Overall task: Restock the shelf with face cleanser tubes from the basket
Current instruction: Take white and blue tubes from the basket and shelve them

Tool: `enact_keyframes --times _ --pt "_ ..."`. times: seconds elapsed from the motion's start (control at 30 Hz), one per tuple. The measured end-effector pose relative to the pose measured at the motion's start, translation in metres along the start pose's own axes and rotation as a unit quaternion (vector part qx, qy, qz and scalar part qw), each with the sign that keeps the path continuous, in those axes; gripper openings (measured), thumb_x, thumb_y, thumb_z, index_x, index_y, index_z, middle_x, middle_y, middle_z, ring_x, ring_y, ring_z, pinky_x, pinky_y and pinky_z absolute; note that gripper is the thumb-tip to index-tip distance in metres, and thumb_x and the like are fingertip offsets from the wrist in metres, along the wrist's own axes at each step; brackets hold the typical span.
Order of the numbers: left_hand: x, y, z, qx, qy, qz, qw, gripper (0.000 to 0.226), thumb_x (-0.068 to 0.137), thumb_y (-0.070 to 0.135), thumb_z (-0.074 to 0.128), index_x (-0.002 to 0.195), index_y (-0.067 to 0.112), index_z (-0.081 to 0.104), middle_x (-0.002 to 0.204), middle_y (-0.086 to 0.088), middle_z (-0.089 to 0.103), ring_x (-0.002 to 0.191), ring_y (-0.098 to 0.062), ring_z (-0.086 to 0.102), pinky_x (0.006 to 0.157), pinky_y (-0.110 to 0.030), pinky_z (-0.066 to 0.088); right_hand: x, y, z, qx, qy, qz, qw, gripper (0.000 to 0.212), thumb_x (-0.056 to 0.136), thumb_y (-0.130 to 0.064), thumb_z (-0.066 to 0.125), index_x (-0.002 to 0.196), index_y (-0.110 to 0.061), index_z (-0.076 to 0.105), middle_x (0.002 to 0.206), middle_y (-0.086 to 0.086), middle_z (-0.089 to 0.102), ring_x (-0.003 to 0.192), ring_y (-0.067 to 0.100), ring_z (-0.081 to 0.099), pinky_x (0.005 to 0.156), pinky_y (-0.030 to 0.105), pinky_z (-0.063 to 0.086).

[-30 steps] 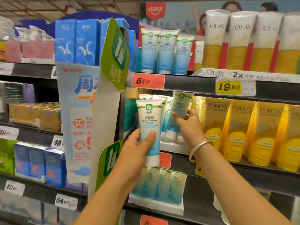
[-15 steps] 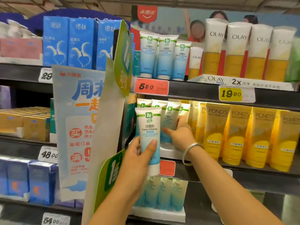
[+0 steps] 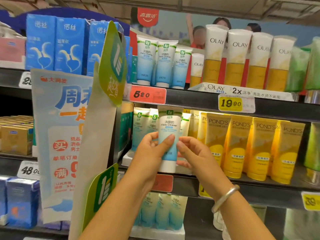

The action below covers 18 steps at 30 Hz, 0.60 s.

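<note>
A white-and-blue face cleanser tube stands cap down at the front of the middle shelf. My left hand grips its lower half, thumb across the front. My right hand, with a silver bangle on the wrist, touches the tube's right side with its fingertips. Behind it stand more of the same tubes in a white tray. The basket is out of view.
Same tubes fill the shelf above and the one below. Yellow Pond's tubes stand right beside my right hand. A cardboard promo sign juts out on the left. Blue boxes sit top left.
My left hand carried the tube rightward and up to the shelf front. My right hand drew back from the rear tubes and came onto the held tube's right side.
</note>
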<state>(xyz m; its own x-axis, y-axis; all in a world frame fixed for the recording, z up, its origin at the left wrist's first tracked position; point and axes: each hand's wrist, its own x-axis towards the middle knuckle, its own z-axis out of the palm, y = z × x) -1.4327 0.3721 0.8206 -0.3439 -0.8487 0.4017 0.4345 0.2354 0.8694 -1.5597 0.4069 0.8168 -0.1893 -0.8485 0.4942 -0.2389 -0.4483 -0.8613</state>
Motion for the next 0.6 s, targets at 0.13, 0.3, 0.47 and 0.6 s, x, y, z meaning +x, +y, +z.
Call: enact_keyframes --times 0.13,0.3,0.47,0.6 --pt "0.019 -0.003 0.015 -0.010 -0.017 -0.005 1.000 0.032 0.078 0.021 0.068 0.106 0.016 0.054 0.098 -0.010 0.069 0.083 -0.022 0.069 0.069 -0.035 0.056 -0.003 -0.005 -0.007 0.016 -0.011 -0.008 1.000 0.027 0.083 -0.015 0.063 0.109 -0.020 0.057 0.107 0.004 0.064 0.090 0.011 0.067 0.075 0.026 0.057" --pt "0.036 -0.009 0.021 -0.004 -0.036 0.002 0.999 0.031 0.070 0.020 0.073 0.098 0.019 0.059 0.088 -0.004 0.070 0.078 -0.017 0.069 0.060 -0.026 0.053 0.004 -0.004 -0.010 -0.019 0.029 -0.009 0.999 0.026 0.084 -0.016 0.065 0.106 -0.024 0.053 0.105 0.002 0.063 0.089 0.010 0.066 0.071 0.019 0.054" --pt "0.039 -0.009 0.016 0.005 -0.053 -0.007 0.999 0.028 0.076 0.017 0.071 0.103 0.017 0.062 0.090 0.001 0.072 0.077 -0.008 0.069 0.058 -0.017 0.050 0.010 -0.001 -0.009 -0.042 0.042 -0.025 0.998 0.028 0.083 -0.016 0.066 0.099 -0.031 0.050 0.106 -0.001 0.061 0.094 0.011 0.064 0.075 0.021 0.054" --pt "0.039 -0.005 0.008 0.092 -0.052 0.016 0.994 0.028 0.079 0.017 0.070 0.104 0.023 0.060 0.103 0.001 0.068 0.089 -0.010 0.066 0.062 -0.015 0.050 0.013 0.001 -0.004 -0.116 0.076 -0.037 0.990 0.031 0.082 -0.016 0.068 0.097 -0.029 0.045 0.098 -0.009 0.056 0.091 0.009 0.060 0.068 0.017 0.053"
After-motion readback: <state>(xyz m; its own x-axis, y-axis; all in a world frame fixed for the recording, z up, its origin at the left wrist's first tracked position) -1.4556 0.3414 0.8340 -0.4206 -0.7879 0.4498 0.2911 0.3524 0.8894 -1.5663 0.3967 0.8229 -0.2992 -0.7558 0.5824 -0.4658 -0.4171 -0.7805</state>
